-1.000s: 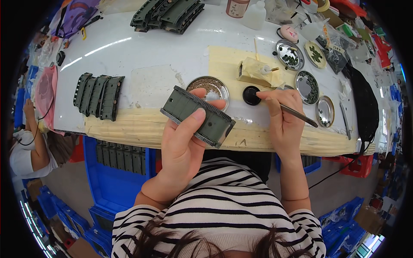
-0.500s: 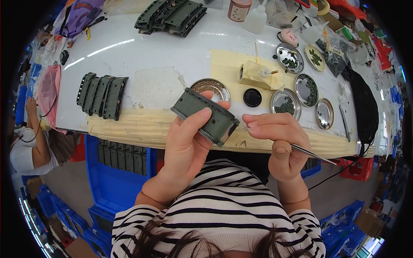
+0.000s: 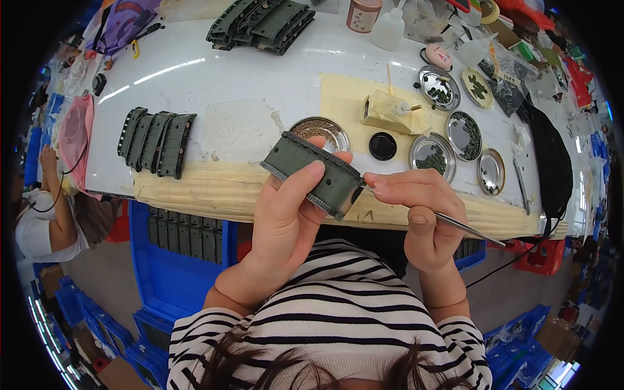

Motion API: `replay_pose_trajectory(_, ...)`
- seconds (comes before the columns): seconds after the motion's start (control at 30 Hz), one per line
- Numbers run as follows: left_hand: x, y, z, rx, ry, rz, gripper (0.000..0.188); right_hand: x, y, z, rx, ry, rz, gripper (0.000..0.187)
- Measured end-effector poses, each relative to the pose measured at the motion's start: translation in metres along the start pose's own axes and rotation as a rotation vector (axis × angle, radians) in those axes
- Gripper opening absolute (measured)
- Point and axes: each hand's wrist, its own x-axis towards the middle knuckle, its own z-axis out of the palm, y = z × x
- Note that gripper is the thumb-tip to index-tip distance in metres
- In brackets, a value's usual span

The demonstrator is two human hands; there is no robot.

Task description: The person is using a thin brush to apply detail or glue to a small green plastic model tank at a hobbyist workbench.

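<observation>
My left hand (image 3: 286,201) is closed around a dark green model tank hull (image 3: 304,166), thumb on its flat face and fingers behind. Ridged, track-like strips run along both long edges, and a tan patch shows at its right end. In my right hand (image 3: 430,218) are metal tweezers (image 3: 465,227), gripped between thumb and fingers with the back end pointing to the lower right. Their tip is at the right end of the hull, touching or very near it. Whether a small part sits in the tip is too small to tell.
Similar hulls stand in a row (image 3: 156,143) at left and a stack (image 3: 263,26) at the back. Round metal dishes (image 3: 414,156) of small green parts, a black lid (image 3: 383,146) and a paper-wrapped block (image 3: 393,112) lie at right. A blue crate (image 3: 162,279) is below.
My right hand has moved slightly left, bringing fingertips and tweezers closer to the hull's end. My left hand still holds the hull, almost unmoved.
</observation>
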Motion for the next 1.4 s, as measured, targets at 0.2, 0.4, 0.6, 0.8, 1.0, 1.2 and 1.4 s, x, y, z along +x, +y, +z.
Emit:
replay_pose_trajectory(0.2,0.001,0.0,-0.001,0.003,0.005,-0.001,0.035,0.0,0.0,0.001,0.001,0.009,0.008,0.017)
replay_pose_trajectory(0.4,0.001,-0.001,-0.001,0.002,0.003,-0.004,0.034,-0.001,0.002,0.001,0.012,0.011,0.008,0.017)
replay_pose_trajectory(0.6,0.002,-0.002,-0.001,-0.017,0.013,-0.006,0.034,0.0,-0.001,0.002,-0.062,-0.015,-0.028,0.017)
replay_pose_trajectory(0.8,0.002,-0.005,-0.001,-0.023,0.032,0.014,0.036,-0.001,0.001,0.004,-0.091,-0.003,-0.036,0.017)
replay_pose_trajectory(1.0,0.001,-0.009,-0.002,-0.045,0.03,0.048,0.037,-0.004,0.003,0.009,-0.105,0.042,-0.068,0.015)
replay_pose_trajectory(1.2,0.0,-0.013,-0.003,-0.08,0.001,0.051,0.037,-0.007,0.004,0.011,-0.134,0.067,-0.102,0.015)
replay_pose_trajectory(1.4,0.0,-0.013,-0.001,-0.106,-0.037,0.02,0.037,-0.011,0.003,0.013,-0.11,0.099,-0.179,0.017)
